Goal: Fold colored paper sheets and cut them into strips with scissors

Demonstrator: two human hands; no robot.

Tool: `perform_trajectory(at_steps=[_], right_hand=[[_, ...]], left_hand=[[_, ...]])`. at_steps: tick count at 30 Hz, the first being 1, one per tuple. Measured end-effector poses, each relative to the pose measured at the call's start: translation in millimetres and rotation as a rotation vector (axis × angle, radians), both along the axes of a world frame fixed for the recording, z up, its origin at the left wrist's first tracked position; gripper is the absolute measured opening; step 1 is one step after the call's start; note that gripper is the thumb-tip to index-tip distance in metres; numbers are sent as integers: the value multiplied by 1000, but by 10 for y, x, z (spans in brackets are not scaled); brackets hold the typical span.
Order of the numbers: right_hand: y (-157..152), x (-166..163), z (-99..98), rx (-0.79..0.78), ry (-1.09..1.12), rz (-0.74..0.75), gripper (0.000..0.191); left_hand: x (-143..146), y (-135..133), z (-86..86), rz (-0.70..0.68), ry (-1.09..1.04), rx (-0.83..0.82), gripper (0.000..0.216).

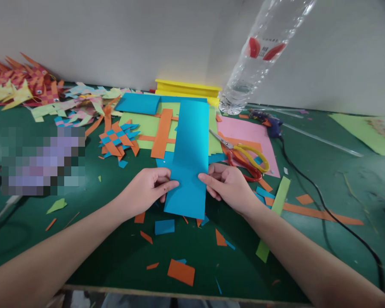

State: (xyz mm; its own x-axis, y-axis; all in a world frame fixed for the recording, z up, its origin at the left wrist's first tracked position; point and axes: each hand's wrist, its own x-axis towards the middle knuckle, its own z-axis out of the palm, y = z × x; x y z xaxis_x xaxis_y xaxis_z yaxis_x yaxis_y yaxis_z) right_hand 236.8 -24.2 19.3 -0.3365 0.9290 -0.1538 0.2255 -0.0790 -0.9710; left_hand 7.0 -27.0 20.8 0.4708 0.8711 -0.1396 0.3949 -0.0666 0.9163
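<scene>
A long folded strip of blue paper point(190, 158) runs from the middle of the green table point(308, 179) toward its far side. My left hand point(149, 188) pinches its left edge near the lower end, thumb on top. My right hand point(227, 185) pinches the right edge at the same height. Both hands are closed on the strip. Under it lie green, orange and blue sheets point(154, 128).
Red and yellow scissors point(244, 158) lie on a pink sheet point(253, 132) right of the strip. A glue gun point(271, 122) with a black cord, a clear plastic bottle point(259, 55), a woven orange-blue piece point(118, 141), woven paper fish point(22, 87) and many paper scraps surround it.
</scene>
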Motion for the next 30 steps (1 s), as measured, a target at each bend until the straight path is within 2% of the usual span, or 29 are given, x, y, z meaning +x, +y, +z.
perform_trajectory(at_steps=[30], right_hand=[[-9,17,-21,23,-1,23,38]], left_hand=[[2,-20,70,-44,62,-24,36]])
